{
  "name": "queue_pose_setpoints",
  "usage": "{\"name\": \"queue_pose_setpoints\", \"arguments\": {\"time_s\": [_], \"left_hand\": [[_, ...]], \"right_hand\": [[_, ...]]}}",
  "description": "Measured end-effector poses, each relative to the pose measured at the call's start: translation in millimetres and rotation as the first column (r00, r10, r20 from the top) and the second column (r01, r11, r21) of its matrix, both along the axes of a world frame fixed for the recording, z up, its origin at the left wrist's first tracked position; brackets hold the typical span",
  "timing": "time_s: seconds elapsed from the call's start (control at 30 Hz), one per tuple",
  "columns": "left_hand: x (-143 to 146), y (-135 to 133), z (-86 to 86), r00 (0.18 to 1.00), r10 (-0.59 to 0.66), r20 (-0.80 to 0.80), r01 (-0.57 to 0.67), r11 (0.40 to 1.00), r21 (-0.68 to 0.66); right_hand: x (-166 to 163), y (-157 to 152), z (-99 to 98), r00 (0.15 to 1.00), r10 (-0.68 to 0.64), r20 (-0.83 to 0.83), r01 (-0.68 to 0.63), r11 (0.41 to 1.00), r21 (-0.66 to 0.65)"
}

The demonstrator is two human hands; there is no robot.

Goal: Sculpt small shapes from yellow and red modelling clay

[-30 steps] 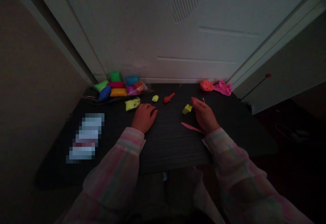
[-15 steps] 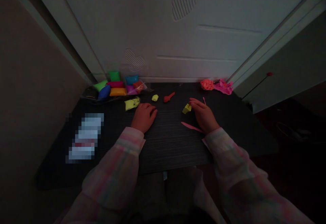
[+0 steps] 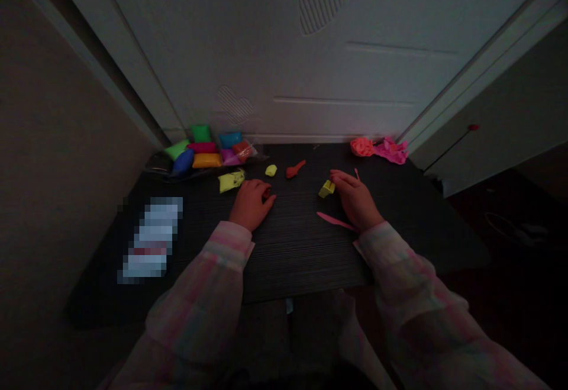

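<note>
My left hand (image 3: 251, 203) rests on the dark table with its fingers loosely curled and the thumb apart; nothing shows in it. Just beyond its knuckles lies a yellow packet (image 3: 231, 181), and farther off a small yellow lump of clay (image 3: 271, 170). A red spoon-shaped piece (image 3: 294, 170) lies near the middle. My right hand (image 3: 356, 199) has its fingertips together at the upper edge of a small yellow box-shaped piece (image 3: 327, 189). Partly under that hand is a pink plastic knife (image 3: 333, 220). A thin pink stick (image 3: 357, 174) shows behind the fingers.
Several coloured clay packets (image 3: 206, 160) lie in clear plastic at the back left. A blurred-out light rectangle (image 3: 153, 236) is on the left. Crumpled coral (image 3: 362, 147) and pink material (image 3: 393, 151) sit at the back right. A white panelled door (image 3: 284, 70) stands behind the table (image 3: 293, 254).
The left thumb and fingers have parted slightly. The yellow box-shaped piece has tilted a little at the right fingertips. Otherwise the view has only shifted slightly.
</note>
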State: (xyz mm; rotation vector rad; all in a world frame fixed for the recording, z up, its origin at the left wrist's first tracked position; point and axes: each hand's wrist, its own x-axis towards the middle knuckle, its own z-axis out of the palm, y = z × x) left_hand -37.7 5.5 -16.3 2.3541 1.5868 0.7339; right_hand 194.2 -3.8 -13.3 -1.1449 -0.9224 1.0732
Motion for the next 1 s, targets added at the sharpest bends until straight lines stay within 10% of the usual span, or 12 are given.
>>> {"name": "queue_pose_setpoints", "arguments": {"time_s": [0.2,0.33,0.47,0.63,0.77,1.0], "left_hand": [[-2.0,-1.2,2.3,0.993,0.045,0.111,-0.033,0.994,-0.109],[-1.5,-1.4,5.3,0.948,0.113,0.296,-0.065,0.984,-0.168],[-3.3,0.7,6.4,0.809,0.264,0.525,-0.066,0.929,-0.364],[-9.0,3.3,6.2,0.676,0.275,0.684,0.041,0.913,-0.407],[-11.8,3.9,8.0,0.590,0.276,0.759,0.126,0.897,-0.424],[-9.2,1.1,13.2,0.574,0.227,0.787,0.323,0.820,-0.472]], "right_hand": [[6.3,-18.8,35.4,0.983,-0.069,-0.168,0.086,0.992,0.095],[-14.1,-40.6,63.0,0.946,0.046,0.321,-0.104,0.980,0.167],[-55.0,-42.7,60.2,0.496,0.288,0.819,-0.501,0.865,0.000],[-80.9,-27.6,28.4,0.086,0.280,0.956,-0.638,0.753,-0.163],[-74.7,-24.1,21.7,0.207,0.356,0.911,-0.670,0.730,-0.133],[-65.5,-15.9,21.3,0.642,0.279,0.714,-0.399,0.917,0.000]]}}
